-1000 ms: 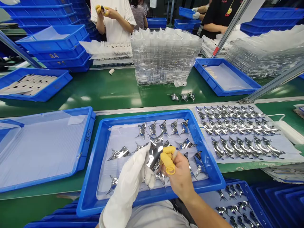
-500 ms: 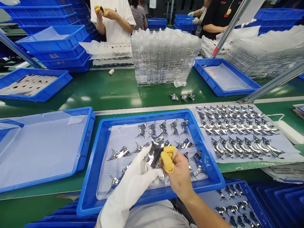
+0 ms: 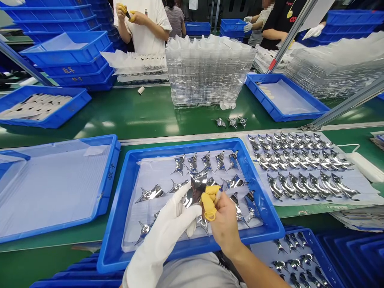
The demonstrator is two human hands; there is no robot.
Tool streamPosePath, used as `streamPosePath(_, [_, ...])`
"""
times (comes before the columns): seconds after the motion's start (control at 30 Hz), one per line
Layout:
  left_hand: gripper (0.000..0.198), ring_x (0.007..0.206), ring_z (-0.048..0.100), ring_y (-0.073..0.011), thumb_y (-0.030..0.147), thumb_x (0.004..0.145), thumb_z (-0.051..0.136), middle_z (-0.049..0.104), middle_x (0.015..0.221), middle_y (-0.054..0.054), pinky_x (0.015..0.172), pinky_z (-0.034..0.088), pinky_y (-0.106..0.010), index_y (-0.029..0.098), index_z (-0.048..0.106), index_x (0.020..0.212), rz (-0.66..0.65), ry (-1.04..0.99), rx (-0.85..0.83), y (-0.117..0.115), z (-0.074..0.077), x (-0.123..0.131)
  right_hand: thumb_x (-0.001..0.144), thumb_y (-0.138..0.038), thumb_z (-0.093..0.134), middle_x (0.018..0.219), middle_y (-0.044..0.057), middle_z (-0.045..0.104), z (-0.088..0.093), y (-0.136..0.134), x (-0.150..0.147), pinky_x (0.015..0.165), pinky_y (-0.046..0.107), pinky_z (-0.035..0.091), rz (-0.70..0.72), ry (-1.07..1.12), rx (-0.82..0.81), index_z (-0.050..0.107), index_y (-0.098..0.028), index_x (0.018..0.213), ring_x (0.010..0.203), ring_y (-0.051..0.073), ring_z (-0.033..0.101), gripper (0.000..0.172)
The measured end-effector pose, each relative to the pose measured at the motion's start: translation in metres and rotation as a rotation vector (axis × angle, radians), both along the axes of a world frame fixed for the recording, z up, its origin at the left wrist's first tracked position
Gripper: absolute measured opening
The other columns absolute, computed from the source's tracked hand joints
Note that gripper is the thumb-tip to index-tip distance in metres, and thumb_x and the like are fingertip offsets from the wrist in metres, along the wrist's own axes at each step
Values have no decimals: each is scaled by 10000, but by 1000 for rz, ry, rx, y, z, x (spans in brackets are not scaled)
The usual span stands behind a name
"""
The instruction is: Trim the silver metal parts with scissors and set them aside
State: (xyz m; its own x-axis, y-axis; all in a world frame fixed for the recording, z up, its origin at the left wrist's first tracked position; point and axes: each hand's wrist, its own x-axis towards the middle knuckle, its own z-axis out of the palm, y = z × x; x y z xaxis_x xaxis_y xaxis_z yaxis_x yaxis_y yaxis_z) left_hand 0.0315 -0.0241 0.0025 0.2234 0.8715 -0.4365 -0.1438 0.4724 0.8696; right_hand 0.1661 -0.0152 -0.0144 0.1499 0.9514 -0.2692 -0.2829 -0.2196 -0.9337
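My left hand [image 3: 168,224], in a white glove, is closed around a shiny curved chrome part [image 3: 196,188] with pointed corners, held above a blue tray [image 3: 120,200]. Yellow finger cots cover fingertips of my right hand [image 3: 223,216], which is closed at the part's right side. A slim pen [image 3: 221,189] with a blue end pokes up from between those fingers; its tip is hidden. Similar chrome parts [image 3: 151,193] lie spread on the white liner beneath both hands.
Rows of chrome parts [image 3: 303,184] lie on a sheet at right. A blue tray with a white liner [image 3: 60,184] stands at left. Beyond are stacked clear trays [image 3: 207,76] and three small chrome pieces [image 3: 232,122]. Co-workers [image 3: 142,28] stand across the bench.
My right hand has shifted slightly left and down along the chrome part, and the pen's blue end has come into sight. The part has tilted a little in my left hand.
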Motion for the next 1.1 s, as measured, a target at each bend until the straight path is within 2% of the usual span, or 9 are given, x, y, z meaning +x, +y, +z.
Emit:
streamPosePath(0.17, [1116, 589, 577, -153, 325, 683, 906, 694, 740, -2, 564, 460, -281, 184, 310, 1616, 16, -16, -87, -1, -6, -3, 678, -308, 790, 575, -74, 463, 0, 0, -1, 452, 202, 319, -4, 27, 9, 529, -211, 655, 500, 80, 335, 279])
streamPosePath(0.33, [750, 524, 490, -120, 518, 900, 704, 579, 594, 36, 551, 417, -267, 116, 489, 1496, 98, 1, 28, -3, -6, 5, 694, -295, 771, 566, -72, 465, -3, -5, -3, 471, 204, 326, -18, -56, 26, 569, -202, 668, 515, 88, 348, 224])
streamPosePath(0.43, [769, 536, 497, -119, 469, 918, 709, 566, 578, 44, 566, 409, -257, 131, 430, 1551, 50, -71, 29, -2, -5, 3, 688, -306, 785, 570, -70, 468, -2, -3, -3, 468, 200, 327, -10, -27, 18, 566, -202, 663, 515, 85, 345, 244])
streamPosePath(0.53, [844, 563, 561, -137, 418, 901, 743, 629, 625, 12, 599, 445, -272, 144, 361, 1602, 12, -271, 1, -2, -10, -5, 666, -330, 834, 560, -86, 437, 0, 2, -1, 439, 192, 300, -14, 42, -16, 547, -209, 660, 490, 73, 304, 312])
streamPosePath(0.67, [737, 587, 641, -176, 385, 895, 740, 687, 668, -34, 624, 503, -309, 145, 478, 1541, 102, -460, 5, -5, -20, -9, 652, -361, 875, 553, -102, 404, 1, 3, -1, 417, 188, 277, -12, 109, -43, 552, -212, 679, 470, 65, 276, 357])
streamPosePath(0.73, [673, 540, 622, -171, 459, 911, 709, 661, 614, -23, 577, 498, -303, 135, 549, 1478, 181, -427, -2, -5, -22, -5, 662, -370, 868, 562, -90, 431, 1, 2, -2, 428, 192, 294, -15, 81, -25, 554, -208, 674, 480, 70, 304, 354])
streamPosePath(0.83, [739, 459, 546, -140, 575, 866, 725, 599, 551, 20, 490, 448, -273, 119, 576, 1427, 244, -263, -18, -3, -17, 5, 699, -375, 833, 575, -72, 469, 1, -1, -3, 459, 202, 322, -20, -13, 4, 563, -201, 674, 504, 81, 347, 322])
streamPosePath(0.97, [701, 499, 511, -97, 482, 837, 792, 634, 649, 17, 503, 411, -238, 126, 579, 1402, 218, -62, 2, -1, -8, 13, 758, -376, 772, 558, -67, 486, 3, -6, -3, 478, 215, 336, 16, -88, 22, 563, -206, 686, 511, 95, 388, 279])
streamPosePath(1.1, [784, 522, 507, -97, 460, 824, 798, 621, 655, 22, 543, 427, -248, 116, 519, 1472, 140, -131, 6, 0, -6, 7, 747, -365, 754, 548, -64, 493, 6, -4, -3, 469, 218, 346, 16, -98, 27, 554, -210, 679, 498, 97, 394, 262])
